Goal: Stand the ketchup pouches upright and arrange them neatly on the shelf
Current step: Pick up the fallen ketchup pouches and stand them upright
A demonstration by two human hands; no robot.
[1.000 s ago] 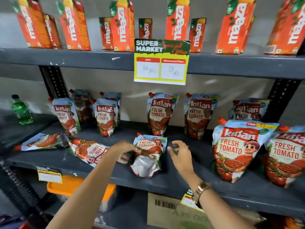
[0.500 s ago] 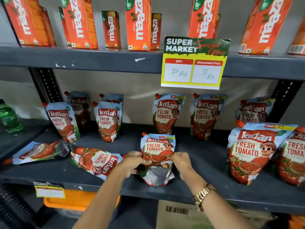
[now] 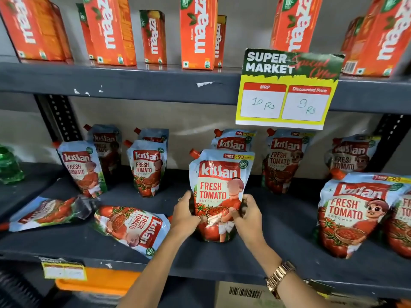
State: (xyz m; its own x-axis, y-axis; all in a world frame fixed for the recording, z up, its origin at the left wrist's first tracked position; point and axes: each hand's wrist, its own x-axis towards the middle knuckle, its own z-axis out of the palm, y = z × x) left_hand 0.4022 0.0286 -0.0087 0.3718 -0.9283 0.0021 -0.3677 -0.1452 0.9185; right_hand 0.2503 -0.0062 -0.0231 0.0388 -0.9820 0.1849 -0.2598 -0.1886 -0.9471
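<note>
Dark grey metal shelf (image 3: pixel 278 221), two tiers in view, paint chipped on the upper tier's front edge. Upper tier: row of orange Maaza juice cartons (image 3: pixel 196 32), upright. Yellow-and-green price sign (image 3: pixel 287 90) hanging off that edge, reading 10 Rs and 9 Rs.

Lower tier: ketchup pouches scattered. Upright along the back: two pairs at left (image 3: pixel 82 167) (image 3: pixel 148 167), with one behind each front pouch; one (image 3: pixel 282 161) right of centre; one (image 3: pixel 351 156) by the right post. Large upright pouch (image 3: pixel 351 216) near the front at right, touching another cut off by the frame edge. Two lying flat at front left: one (image 3: pixel 131 227) with its label sideways, just beside the left hand; one (image 3: pixel 46 212) further left, spout toward the shelf edge.

Centre: held pouch (image 3: pixel 219 192) upright, base on the shelf, just in front of a back-row pouch (image 3: pixel 233 141). Left hand (image 3: pixel 184 215) and right hand (image 3: pixel 246 215) both clamped on its lower sides, thumbs across the front. Gold watch (image 3: pixel 280 276) on the right wrist.

Green bottle (image 3: pixel 9 165) at far left. Orange bin (image 3: pixel 97 283) and a barcoded cardboard box (image 3: pixel 244 294) beneath.
</note>
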